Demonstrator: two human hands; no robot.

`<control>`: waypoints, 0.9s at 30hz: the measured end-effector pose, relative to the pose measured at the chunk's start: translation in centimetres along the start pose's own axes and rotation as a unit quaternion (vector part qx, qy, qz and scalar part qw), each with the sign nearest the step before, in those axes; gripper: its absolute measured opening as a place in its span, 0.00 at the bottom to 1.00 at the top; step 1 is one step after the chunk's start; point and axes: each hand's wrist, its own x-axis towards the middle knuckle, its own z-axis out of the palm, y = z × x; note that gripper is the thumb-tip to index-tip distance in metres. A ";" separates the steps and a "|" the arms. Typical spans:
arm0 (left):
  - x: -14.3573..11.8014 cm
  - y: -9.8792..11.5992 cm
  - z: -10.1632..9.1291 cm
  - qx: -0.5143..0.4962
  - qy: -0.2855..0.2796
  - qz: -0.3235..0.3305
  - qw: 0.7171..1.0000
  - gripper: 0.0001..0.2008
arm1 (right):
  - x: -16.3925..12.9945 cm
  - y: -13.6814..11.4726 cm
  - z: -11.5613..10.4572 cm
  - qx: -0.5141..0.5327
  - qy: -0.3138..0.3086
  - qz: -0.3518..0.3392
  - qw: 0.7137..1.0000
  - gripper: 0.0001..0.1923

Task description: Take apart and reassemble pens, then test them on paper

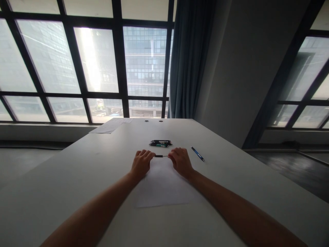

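Fingers (pixel 151 155) of both hands clamped on a thin dark pen part (pixel 159 156), one at each end, above white paper (pixel 164 188).

Left hand (pixel 142 162) and right hand (pixel 180 160) each pinch one end of a thin dark pen part (pixel 159 156), held level over a white sheet (pixel 161 188) on the surface (pixel 77 185). Pile of pens (pixel 160 143) just beyond; blue pen (pixel 197 153) lies apart, right of the right hand

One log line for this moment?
left hand + right hand: both grip slim dark pen | over white paper sheet | blue pen right | dark pen pile behind
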 end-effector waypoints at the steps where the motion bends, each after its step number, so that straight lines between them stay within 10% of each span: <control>1: 0.0 0.2 -0.1 -0.003 0.003 0.015 1.000 0.11 | 0.0 -0.1 0.0 0.014 -0.005 -0.008 1.000 0.11; 6: 0.0 0.5 0.2 -0.063 0.054 -0.050 0.995 0.10 | 0.2 0.7 0.4 0.017 -0.004 0.117 0.993 0.14; 11: -0.2 0.1 0.6 -0.133 0.093 -0.128 0.978 0.08 | -0.3 2.1 1.3 -0.051 -0.129 0.164 0.977 0.12; 27: -0.2 0.4 0.6 -0.058 -0.031 0.006 0.998 0.09 | -0.5 2.2 1.9 -0.053 -0.145 0.152 0.976 0.09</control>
